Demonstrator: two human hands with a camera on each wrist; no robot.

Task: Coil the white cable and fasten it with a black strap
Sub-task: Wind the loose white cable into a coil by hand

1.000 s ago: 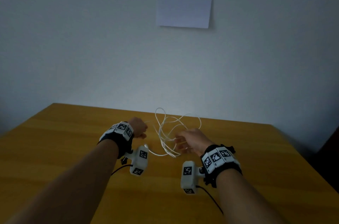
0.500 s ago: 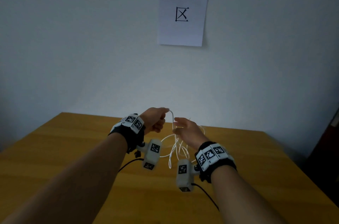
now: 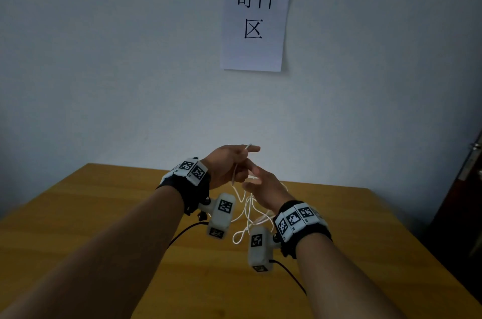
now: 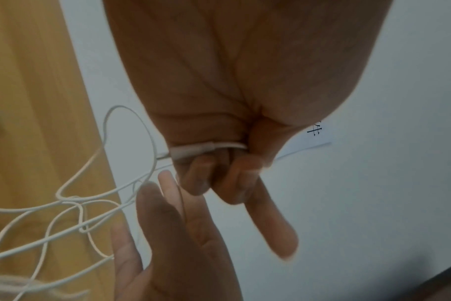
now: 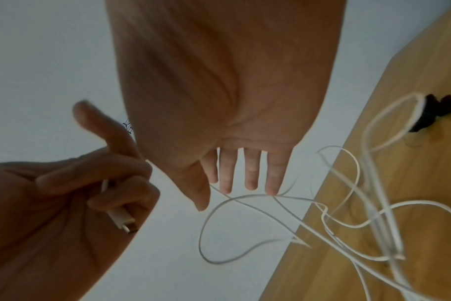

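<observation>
The white cable [image 3: 247, 214] hangs in tangled loops from my hands down to the wooden table [image 3: 104, 214]. My left hand [image 3: 234, 162] is raised above the table and grips the cable's connector end [image 4: 193, 149] in its curled fingers, with one finger sticking out. Just right of it and slightly lower, my right hand [image 3: 257, 177] has straight fingers [image 5: 247, 173], and a cable strand runs across their tips. A black object [image 5: 435, 114], seemingly the strap, lies on the table beside a cable loop; the head view does not show it.
A white paper sign [image 3: 257, 18] with black characters hangs on the pale wall behind the table. A dark door or cabinet edge [image 3: 464, 201] stands at the right. Black leads [image 3: 182, 234] run from the wrist cameras over the table.
Both hands have risen from the table and lifted the cable. The left hand now grips the connector end higher up; the right hand's fingers have straightened beside it.
</observation>
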